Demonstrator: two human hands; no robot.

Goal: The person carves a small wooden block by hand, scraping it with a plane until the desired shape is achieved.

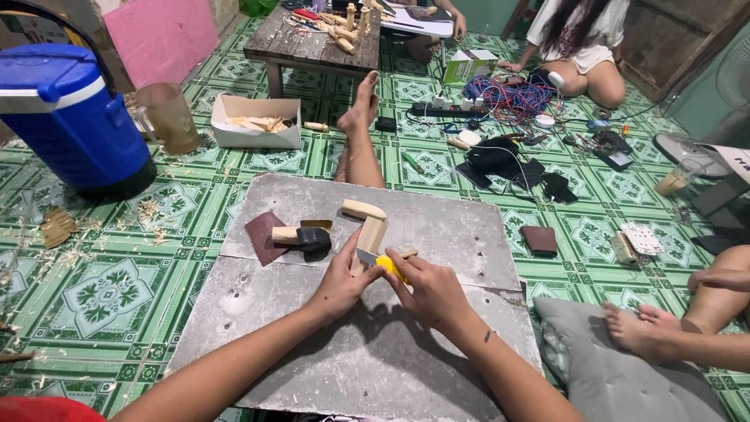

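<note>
Two bare forearms reach over a grey board [375,352] laid on green patterned floor tiles [117,273]. Fingers of the left hand [341,285] curl around the lower end of a pale wooden piece [369,228], steadying it on the board. Just beside it, the right hand [432,293] grips a yellow-handled utility knife [384,264], its blade touching the wood. Beyond the left hand lie a sheet of dark sandpaper [262,234] and a black-headed brush [305,237]. Farther off to the left stands a blue water cooler [70,117]; beyond the right hand another person sits among tangled wires [512,98].
</note>
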